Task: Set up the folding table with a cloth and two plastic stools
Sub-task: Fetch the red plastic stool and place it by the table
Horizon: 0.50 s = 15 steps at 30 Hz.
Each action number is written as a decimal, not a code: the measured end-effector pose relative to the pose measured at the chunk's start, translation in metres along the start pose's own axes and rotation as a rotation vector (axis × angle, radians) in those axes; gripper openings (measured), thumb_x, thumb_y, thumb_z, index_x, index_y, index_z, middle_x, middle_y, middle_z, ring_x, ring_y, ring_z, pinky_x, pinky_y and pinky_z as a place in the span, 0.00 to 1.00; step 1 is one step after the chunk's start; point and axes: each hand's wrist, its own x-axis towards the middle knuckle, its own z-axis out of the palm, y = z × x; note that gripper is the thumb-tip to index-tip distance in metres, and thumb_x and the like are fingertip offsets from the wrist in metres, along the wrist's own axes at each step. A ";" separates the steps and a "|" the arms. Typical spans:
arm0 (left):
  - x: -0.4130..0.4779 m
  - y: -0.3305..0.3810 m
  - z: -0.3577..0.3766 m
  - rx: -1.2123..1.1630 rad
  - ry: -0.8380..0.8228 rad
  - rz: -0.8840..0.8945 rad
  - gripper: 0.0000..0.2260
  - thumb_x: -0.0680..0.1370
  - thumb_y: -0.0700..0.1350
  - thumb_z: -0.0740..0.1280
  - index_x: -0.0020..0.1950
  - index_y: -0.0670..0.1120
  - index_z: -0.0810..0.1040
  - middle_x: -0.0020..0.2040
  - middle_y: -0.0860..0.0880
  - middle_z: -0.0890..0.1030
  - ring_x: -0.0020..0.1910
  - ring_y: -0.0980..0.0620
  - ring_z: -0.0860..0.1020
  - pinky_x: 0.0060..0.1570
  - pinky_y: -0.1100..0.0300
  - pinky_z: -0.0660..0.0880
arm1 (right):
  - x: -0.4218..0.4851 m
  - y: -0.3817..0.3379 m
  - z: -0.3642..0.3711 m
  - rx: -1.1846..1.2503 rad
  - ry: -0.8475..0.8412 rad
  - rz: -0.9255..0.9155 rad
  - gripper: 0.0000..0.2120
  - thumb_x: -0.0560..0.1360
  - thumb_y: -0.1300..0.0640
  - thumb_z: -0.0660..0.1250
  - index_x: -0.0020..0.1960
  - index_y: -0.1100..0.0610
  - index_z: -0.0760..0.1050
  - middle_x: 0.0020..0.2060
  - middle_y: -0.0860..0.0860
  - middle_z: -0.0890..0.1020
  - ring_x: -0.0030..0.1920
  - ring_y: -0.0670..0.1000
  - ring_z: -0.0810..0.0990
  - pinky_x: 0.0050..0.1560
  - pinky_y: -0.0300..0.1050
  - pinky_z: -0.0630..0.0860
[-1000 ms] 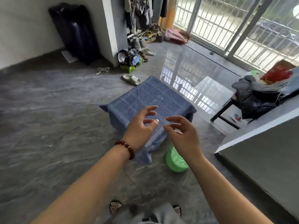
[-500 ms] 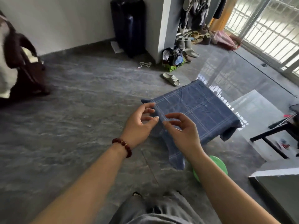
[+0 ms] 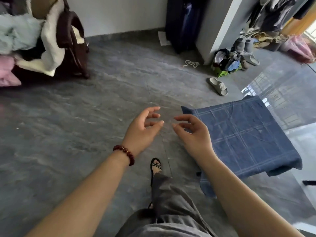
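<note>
A dark blue checked cloth (image 3: 248, 134) lies spread flat over the low square tabletop, which it hides wholly. Its edges hang down at the near side and one corner droops toward the grey stone-patterned floor (image 3: 68, 134).

Both hands are up in the air to the left of the cloth, over the floor and a little apart from each other. The left hand (image 3: 142, 127), with a dark red bead bracelet (image 3: 124, 153) on its wrist, has its fingers loosely bent and holds nothing. The right hand (image 3: 193, 134) is just beside the cloth's left edge, its fingers likewise loosely curled and gripping nothing.

Below the hands, a foot in a black strapped sandal (image 3: 156, 165) stands on the floor.

Against the far wall stands a dark blue hard-shell suitcase (image 3: 183, 23) with a white sheet of paper (image 3: 163, 38) beside it, its print too small to read. A grey rubber slipper (image 3: 218, 86) lies near a green box (image 3: 222, 73) whose markings are illegible.
</note>
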 end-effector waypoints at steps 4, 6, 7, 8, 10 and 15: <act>0.054 0.002 -0.023 0.014 0.028 -0.012 0.15 0.76 0.41 0.67 0.59 0.55 0.72 0.53 0.53 0.77 0.49 0.59 0.77 0.46 0.73 0.74 | 0.057 -0.009 0.024 -0.005 -0.021 -0.003 0.06 0.72 0.60 0.71 0.48 0.52 0.78 0.43 0.46 0.82 0.40 0.38 0.78 0.35 0.25 0.70; 0.079 0.005 -0.033 0.020 0.043 -0.022 0.15 0.76 0.41 0.68 0.59 0.54 0.73 0.52 0.54 0.77 0.49 0.58 0.78 0.46 0.72 0.73 | 0.083 -0.014 0.035 -0.003 -0.040 -0.003 0.06 0.72 0.60 0.71 0.48 0.52 0.78 0.42 0.46 0.81 0.39 0.37 0.78 0.34 0.25 0.70; 0.092 0.007 -0.038 0.019 0.051 -0.027 0.15 0.76 0.40 0.68 0.60 0.54 0.73 0.52 0.54 0.77 0.48 0.59 0.78 0.46 0.72 0.73 | 0.098 -0.016 0.041 -0.004 -0.055 0.002 0.06 0.72 0.61 0.71 0.47 0.51 0.78 0.42 0.46 0.81 0.39 0.37 0.78 0.33 0.26 0.70; 0.103 0.008 -0.043 0.017 0.059 -0.032 0.15 0.76 0.40 0.68 0.60 0.53 0.73 0.52 0.54 0.77 0.47 0.60 0.78 0.45 0.72 0.73 | 0.112 -0.019 0.047 -0.009 -0.071 0.008 0.07 0.72 0.61 0.71 0.47 0.51 0.78 0.42 0.46 0.81 0.39 0.36 0.78 0.33 0.26 0.71; 0.123 0.010 -0.053 0.012 0.081 -0.039 0.15 0.76 0.39 0.67 0.59 0.53 0.73 0.51 0.55 0.77 0.44 0.64 0.77 0.44 0.72 0.73 | 0.137 -0.024 0.060 -0.016 -0.107 0.013 0.08 0.72 0.61 0.71 0.46 0.49 0.78 0.44 0.48 0.82 0.39 0.36 0.78 0.34 0.28 0.72; 0.158 0.006 -0.082 0.013 0.131 -0.063 0.15 0.75 0.41 0.69 0.53 0.61 0.73 0.52 0.54 0.78 0.50 0.59 0.78 0.48 0.67 0.75 | 0.184 -0.039 0.092 -0.032 -0.203 0.002 0.07 0.73 0.62 0.70 0.48 0.53 0.78 0.44 0.47 0.81 0.39 0.36 0.78 0.36 0.27 0.72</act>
